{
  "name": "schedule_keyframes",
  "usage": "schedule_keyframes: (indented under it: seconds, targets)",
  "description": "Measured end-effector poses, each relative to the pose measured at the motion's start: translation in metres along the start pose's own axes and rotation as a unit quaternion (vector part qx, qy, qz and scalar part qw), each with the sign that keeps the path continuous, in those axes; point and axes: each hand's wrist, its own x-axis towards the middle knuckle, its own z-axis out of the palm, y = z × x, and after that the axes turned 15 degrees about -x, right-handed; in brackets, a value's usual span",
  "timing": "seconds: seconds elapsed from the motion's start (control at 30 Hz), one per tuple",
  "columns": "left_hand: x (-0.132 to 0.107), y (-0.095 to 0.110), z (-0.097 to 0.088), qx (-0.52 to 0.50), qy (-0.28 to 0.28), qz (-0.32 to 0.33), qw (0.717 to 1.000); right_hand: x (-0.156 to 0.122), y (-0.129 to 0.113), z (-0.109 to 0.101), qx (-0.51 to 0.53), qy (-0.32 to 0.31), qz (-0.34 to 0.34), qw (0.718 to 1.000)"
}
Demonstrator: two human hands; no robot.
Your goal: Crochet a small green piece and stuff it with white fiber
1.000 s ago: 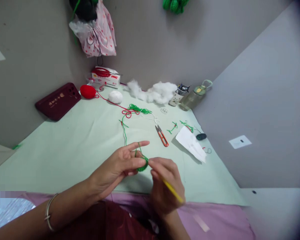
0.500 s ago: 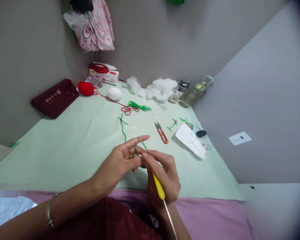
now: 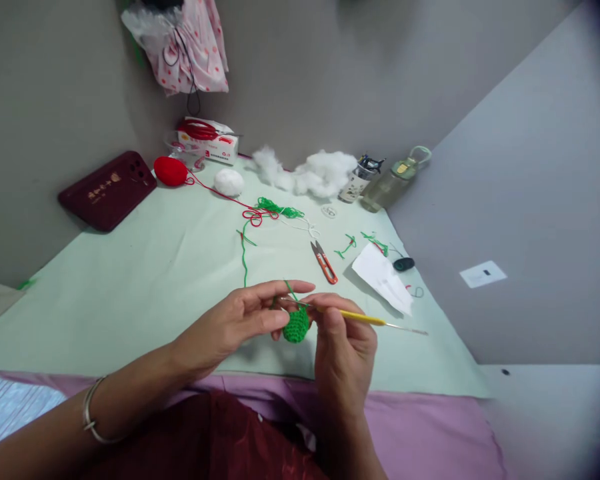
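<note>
Between its thumb and fingers my left hand (image 3: pixel 240 318) pinches a small, rounded green crochet piece (image 3: pixel 296 326). Its index finger is stretched out to the right, with green yarn (image 3: pixel 291 289) running over it. My right hand (image 3: pixel 347 340) grips a crochet hook (image 3: pixel 363 317) with a yellow handle and metal ends. The hook lies nearly level, its left tip at the top of the green piece by the yarn. A green strand (image 3: pixel 245 260) leads from the left hand back to a loose green skein (image 3: pixel 279 209).
Orange-handled thread snips (image 3: pixel 325 263) lie beyond the hands, with white paper (image 3: pixel 383 278) and yarn scraps to their right. Farther back are a red yarn ball (image 3: pixel 171 171), a white ball (image 3: pixel 229 182), white stuffing (image 3: pixel 310 172), a pen cup (image 3: pixel 356 184), a bottle (image 3: pixel 393 181) and a dark red phone (image 3: pixel 109 191).
My right hand has turned the hook from steeply slanted to nearly level and moved slightly right. The green crochet piece, mostly hidden before, now shows between the hands.
</note>
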Motion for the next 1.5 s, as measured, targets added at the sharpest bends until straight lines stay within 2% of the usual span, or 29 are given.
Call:
schedule_keyframes:
  seconds: [0.1,0.27,0.57,0.83,0.97,1.13,1.2,1.3,1.37,1.43,1.5]
  targets:
    - [-0.001,0.005,-0.003,0.023,-0.006,-0.001,1.000,0.004,-0.002,-0.002,0.031,-0.008,0.022,0.999]
    - [-0.005,0.011,0.000,0.067,0.034,-0.010,0.997,0.008,-0.005,-0.001,0.048,-0.016,0.007,0.999]
    - [-0.006,0.011,0.007,0.117,0.056,0.023,0.991,0.005,-0.008,-0.011,-0.026,-0.049,-0.036,0.998]
    - [-0.006,0.010,0.009,0.198,0.076,0.066,0.975,-0.001,-0.012,-0.015,-0.128,-0.049,-0.131,0.982]
    - [-0.007,0.009,0.010,0.269,0.096,0.116,0.951,-0.006,-0.015,-0.016,-0.223,-0.075,-0.238,0.942]
    - [-0.009,0.004,0.006,0.391,0.070,0.228,0.889,-0.008,-0.020,-0.015,-0.381,-0.091,-0.339,0.856]
    - [-0.009,0.004,0.006,0.409,0.052,0.254,0.875,-0.009,-0.020,-0.013,-0.423,-0.078,-0.370,0.823]
    - [-0.006,0.007,0.009,0.383,0.078,0.249,0.886,-0.011,-0.016,-0.010,-0.452,-0.037,-0.405,0.794]
    - [-0.003,0.008,0.013,0.315,0.118,0.224,0.915,-0.013,-0.013,-0.009,-0.456,-0.026,-0.417,0.786]
    - [-0.001,0.007,0.016,0.204,0.147,0.172,0.952,-0.014,-0.009,-0.008,-0.446,-0.024,-0.422,0.789]
    - [-0.001,0.004,0.017,0.089,0.149,0.112,0.978,-0.016,-0.006,-0.009,-0.427,-0.019,-0.415,0.803]
